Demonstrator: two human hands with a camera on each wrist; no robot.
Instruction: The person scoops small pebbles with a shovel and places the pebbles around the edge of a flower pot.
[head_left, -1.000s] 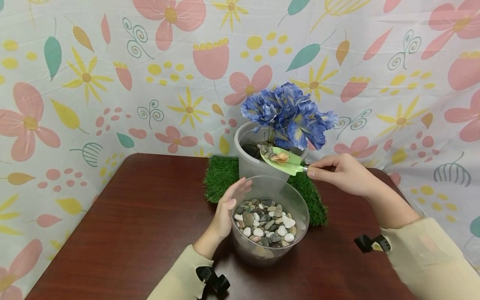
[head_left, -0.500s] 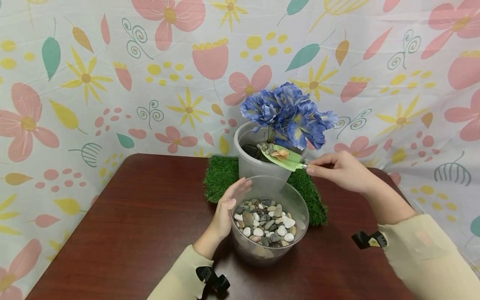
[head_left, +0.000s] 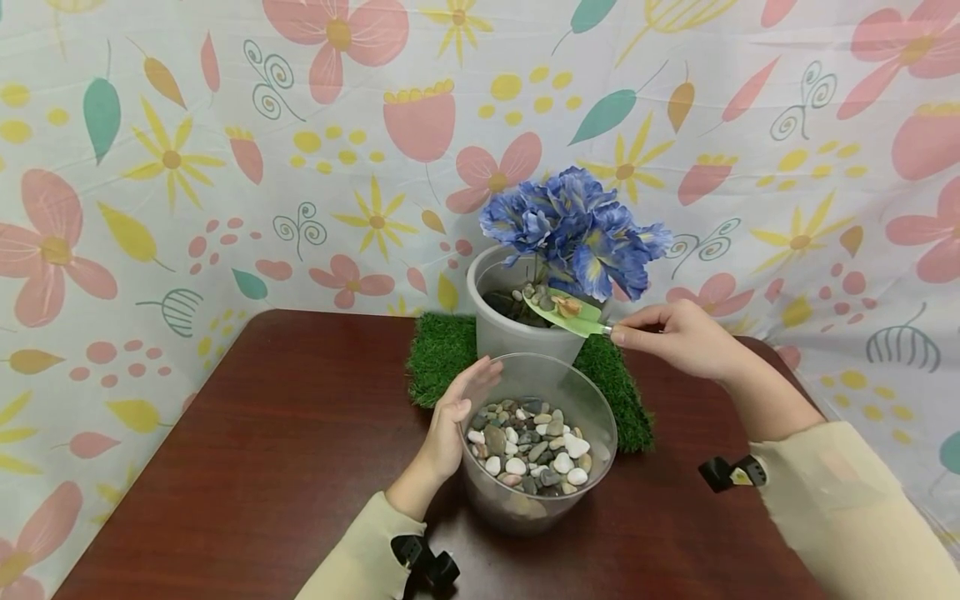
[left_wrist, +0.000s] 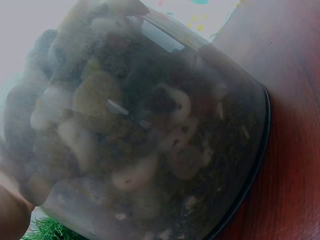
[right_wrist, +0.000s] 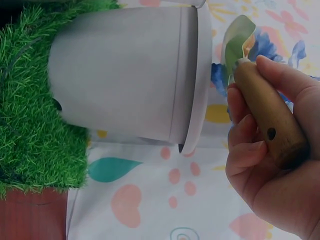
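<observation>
1. The right hand (head_left: pixel 678 342) grips the wooden handle (right_wrist: pixel 267 107) of a green trowel (head_left: pixel 591 321), fingers curled round it and thumb laid along it.
2. The trowel's blade, bearing small stones (head_left: pixel 546 300), is over the front rim of the grey pot (head_left: pixel 513 333), under blue flowers (head_left: pixel 573 225).
3. The left hand (head_left: pixel 448 421) has its fingers extended, resting against the clear tub (head_left: pixel 525 512) of pebbles (head_left: pixel 532 446).

Murky left wrist view, glare on container (left_wrist: pixel 145 132)

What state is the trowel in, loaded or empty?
Loaded: pebbles and an orange-brown piece lie on the green trowel held in the right hand.
</observation>
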